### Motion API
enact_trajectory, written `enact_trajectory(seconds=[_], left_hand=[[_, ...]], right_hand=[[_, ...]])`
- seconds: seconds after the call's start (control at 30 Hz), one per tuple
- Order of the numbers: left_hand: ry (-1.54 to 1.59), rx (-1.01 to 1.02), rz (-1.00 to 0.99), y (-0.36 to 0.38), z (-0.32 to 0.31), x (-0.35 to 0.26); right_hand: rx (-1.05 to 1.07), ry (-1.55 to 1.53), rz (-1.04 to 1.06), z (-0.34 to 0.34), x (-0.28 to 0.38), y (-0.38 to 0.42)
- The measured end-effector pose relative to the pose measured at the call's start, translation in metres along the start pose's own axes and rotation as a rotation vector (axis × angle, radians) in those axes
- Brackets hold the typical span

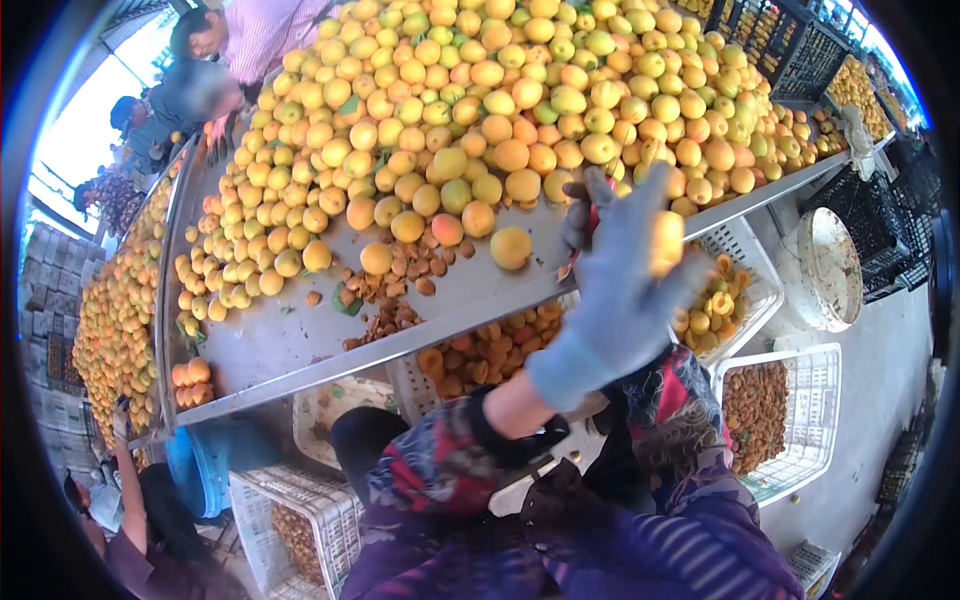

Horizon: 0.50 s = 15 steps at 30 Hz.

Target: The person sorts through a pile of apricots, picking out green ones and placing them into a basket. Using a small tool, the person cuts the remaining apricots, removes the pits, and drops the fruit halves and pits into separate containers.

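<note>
My left hand point(625, 285), in a blue-grey glove, is raised over the table's front edge. An apricot point(667, 243), blurred by motion, sits between its thumb and fingers. Behind it is my right hand point(577, 222) in a dark glove, mostly hidden. Its visible fingers are bent around something narrow and partly red that I cannot make out. A large heap of apricots point(450, 160) covers much of the metal table point(250, 350). One single apricot point(511, 248) lies near the edge, left of my hands. Loose apricot stones point(390, 290) are scattered beside it.
Below the edge stand a crate of apricot halves point(755, 270), a crate of stones point(822, 400) and another white crate point(330, 510). A white bucket point(832, 270) is at right, a blue bucket point(205, 470) at left. Other people work along the table's left side.
</note>
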<state>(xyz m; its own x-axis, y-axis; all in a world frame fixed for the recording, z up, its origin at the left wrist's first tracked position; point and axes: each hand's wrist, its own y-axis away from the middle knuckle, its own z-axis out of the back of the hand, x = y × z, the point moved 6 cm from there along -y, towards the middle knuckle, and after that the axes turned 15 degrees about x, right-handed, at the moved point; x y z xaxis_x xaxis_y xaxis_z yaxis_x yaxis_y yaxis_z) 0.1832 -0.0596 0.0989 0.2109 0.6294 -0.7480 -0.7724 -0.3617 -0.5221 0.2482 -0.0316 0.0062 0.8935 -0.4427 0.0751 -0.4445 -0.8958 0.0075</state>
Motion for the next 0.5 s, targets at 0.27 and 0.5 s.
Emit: enact_trajectory(seconds=[0.27, 0.5], left_hand=[[0.021, -0.331, 0.208, 0.018, 0.043, 0.039], [1.296, -0.395, 0.650, 0.050, 0.059, 0.114]], right_hand=[[0.055, 1.326, 0.259, -0.006, 0.039, -0.014], [0.439, 2.444, -0.230, -0.046, -0.040, -0.009]])
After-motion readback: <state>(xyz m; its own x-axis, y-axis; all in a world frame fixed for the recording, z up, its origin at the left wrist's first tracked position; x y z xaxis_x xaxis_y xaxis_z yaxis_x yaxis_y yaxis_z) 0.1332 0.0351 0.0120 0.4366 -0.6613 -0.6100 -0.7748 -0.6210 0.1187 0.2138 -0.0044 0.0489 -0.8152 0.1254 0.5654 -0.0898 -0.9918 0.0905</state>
